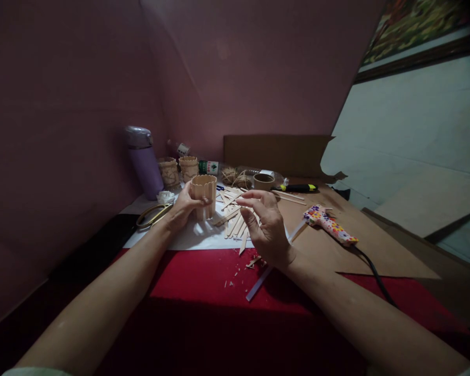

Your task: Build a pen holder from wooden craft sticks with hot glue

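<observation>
Your left hand (pixel 185 205) gripping one pale round wooden-stick cup (pixel 204 188), right hand (pixel 269 230) hovering half-open, two brown-patterned cups (pixel 188 168) standing behind

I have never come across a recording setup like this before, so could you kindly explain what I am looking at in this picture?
There is no machine here: these are a person's own bare hands, seen by a camera worn on the head, looking forward and down. The left hand holds a cup made of upright wooden strips. The right hand hovers with fingers curled and thumb apart; I see nothing clearly held in it.

Loose wooden sticks lie on a white sheet over a red surface. To the right, a flower-patterned glue gun rests on brown board. Toward the back left stands a purple flask.
</observation>
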The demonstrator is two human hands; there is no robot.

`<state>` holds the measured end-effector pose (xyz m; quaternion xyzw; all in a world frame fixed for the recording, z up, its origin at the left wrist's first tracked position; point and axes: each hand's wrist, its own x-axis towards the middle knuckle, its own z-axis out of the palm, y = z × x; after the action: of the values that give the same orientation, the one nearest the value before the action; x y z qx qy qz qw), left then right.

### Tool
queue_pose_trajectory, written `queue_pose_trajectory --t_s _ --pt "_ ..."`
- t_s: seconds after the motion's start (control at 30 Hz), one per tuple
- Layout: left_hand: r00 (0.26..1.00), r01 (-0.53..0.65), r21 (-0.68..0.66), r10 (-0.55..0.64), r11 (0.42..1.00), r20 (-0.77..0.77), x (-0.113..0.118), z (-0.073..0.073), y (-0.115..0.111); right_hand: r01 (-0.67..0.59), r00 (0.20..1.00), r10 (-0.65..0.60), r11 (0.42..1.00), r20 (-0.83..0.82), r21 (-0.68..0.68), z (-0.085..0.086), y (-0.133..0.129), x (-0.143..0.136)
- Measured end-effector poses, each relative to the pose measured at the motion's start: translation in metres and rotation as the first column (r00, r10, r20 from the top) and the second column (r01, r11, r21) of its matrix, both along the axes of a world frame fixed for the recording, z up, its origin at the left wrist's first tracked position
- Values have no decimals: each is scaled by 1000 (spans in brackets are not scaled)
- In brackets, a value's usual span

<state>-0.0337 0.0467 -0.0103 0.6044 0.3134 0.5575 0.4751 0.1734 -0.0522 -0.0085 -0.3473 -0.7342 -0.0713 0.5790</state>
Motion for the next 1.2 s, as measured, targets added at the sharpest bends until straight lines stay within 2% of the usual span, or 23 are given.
queue_pose_trajectory --t_s 0.23,0.4,0.53,0.6,0.7,0.87,1.2 --pt "1000 -12 -16 12 1000 -10 4 -1 -3 -8 1000 8 1000 12 3 -1 1 0" --pt "987 40 -143 -16 989 162 4 7 -9 -7 1000 7 1000 13 8 -3 2 0" --pt "955 137 -366 -24 921 296 5 18 -19 -21 1000 21 1000 15 6 -3 3 0" --pt "933 159 -414 1 896 361 7 22 -24 -32 999 32 999 26 1 -3 3 0" --pt "911 195 -454 11 870 413 12 24 -28 -43 997 44 999 61 -10 -3 2 -1" --pt "879 325 -476 -76 817 470 24 24 -34 -35 993 36 999 115 -17 -4 2 -4" --pt "835 464 -519 -159 718 527 43 25 -53 -51 983 55 998 176 -25 -7 2 -13"
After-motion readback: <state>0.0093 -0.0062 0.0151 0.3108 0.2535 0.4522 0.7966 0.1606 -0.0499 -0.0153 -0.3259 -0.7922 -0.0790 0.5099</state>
